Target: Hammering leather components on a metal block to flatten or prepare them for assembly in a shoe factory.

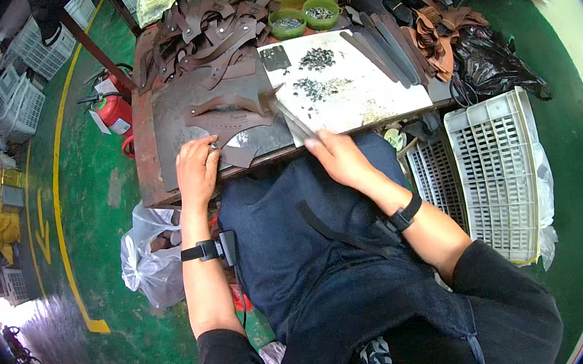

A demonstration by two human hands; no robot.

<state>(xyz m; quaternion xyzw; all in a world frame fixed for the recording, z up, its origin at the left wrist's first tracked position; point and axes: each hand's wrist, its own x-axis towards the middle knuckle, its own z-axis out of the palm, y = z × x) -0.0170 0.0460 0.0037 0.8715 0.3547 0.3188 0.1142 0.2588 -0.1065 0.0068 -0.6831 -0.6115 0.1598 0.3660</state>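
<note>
A brown, slitted leather piece point(250, 121), its small dark mark point(239, 117) unreadable, lies on the table point(145, 141); the right hand point(339, 160) grips a blurred hammer point(297, 122); the left hand's point(197, 171) hold I cannot tell.

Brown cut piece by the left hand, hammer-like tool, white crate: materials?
Brown cut piece: probably leather or imitation, matte; supple-looking, bowed sheet.
Hammer-like tool: perhaps metal shaft, greyish sheen; motion blur leaves it open.
White crate: likely moulded plastic, fairly smooth; regular lattice openings.

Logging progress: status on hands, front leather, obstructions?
Left hand over near-left corner of mat, grip unclear. Right hand gripping tool. Front leather on mat, tool at its right end.
</note>
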